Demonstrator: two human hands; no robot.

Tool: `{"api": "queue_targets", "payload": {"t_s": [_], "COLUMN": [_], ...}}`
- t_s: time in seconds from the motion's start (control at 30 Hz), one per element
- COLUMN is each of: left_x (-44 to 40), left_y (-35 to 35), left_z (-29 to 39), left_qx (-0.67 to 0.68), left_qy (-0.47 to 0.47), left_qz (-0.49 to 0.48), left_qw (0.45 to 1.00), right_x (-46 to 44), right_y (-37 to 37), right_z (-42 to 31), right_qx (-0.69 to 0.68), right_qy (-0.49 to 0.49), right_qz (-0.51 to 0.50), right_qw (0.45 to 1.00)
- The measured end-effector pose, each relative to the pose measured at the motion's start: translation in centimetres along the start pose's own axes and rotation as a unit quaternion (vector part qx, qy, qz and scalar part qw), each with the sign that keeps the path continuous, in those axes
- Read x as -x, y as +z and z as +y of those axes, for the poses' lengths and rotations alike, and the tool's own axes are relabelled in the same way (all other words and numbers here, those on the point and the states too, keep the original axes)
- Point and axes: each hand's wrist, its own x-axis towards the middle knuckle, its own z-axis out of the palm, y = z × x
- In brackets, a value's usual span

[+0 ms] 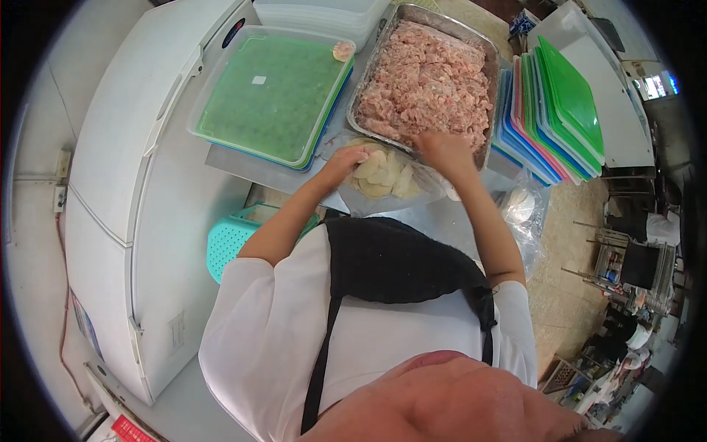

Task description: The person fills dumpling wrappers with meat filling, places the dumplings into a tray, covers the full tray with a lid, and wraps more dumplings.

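Observation:
A deep metal tray [353,118] full of pink minced meat [431,81] sits in front of me. Below its near edge, an open clear plastic bag [423,193] holds a pile of thin, round, pale dumpling wrappers [383,173]. My left hand [346,163] is at the left side of the pile, its fingers closed on a wrapper. My right hand [447,155] is at the tray's near edge, against the mince. Its fingers are curled, and their tips are hidden, so what they hold does not show.
A lidded container with a green lid [272,96] stands left of the tray. Coloured plastic lids [552,110] are stacked to the right, with a knotted plastic bag [521,210] below them. A turquoise basket [224,247] and a white fridge [125,147] are at my left.

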Motion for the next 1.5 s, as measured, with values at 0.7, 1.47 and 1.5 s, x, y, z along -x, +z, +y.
{"api": "queue_targets", "payload": {"t_s": [0.7, 1.47, 1.5], "left_x": [-7.8, -5.1, -5.0], "left_y": [9.2, 9.5, 9.4], "left_z": [11.2, 13.2, 13.9], "left_qx": [0.484, 0.183, -0.004], "left_qy": [0.101, 0.162, 0.24], "left_qz": [0.046, -0.011, 0.013], "left_qw": [0.868, 0.97, 0.971], "right_x": [2.6, 6.3, 6.5], "right_y": [-1.0, -9.9, -10.7], "right_z": [2.3, 5.0, 4.8], "right_qx": [-0.249, -0.397, -0.429], "right_qy": [0.012, 0.046, 0.091], "right_qz": [0.22, 0.076, 0.042], "right_qw": [0.943, 0.914, 0.898]}}
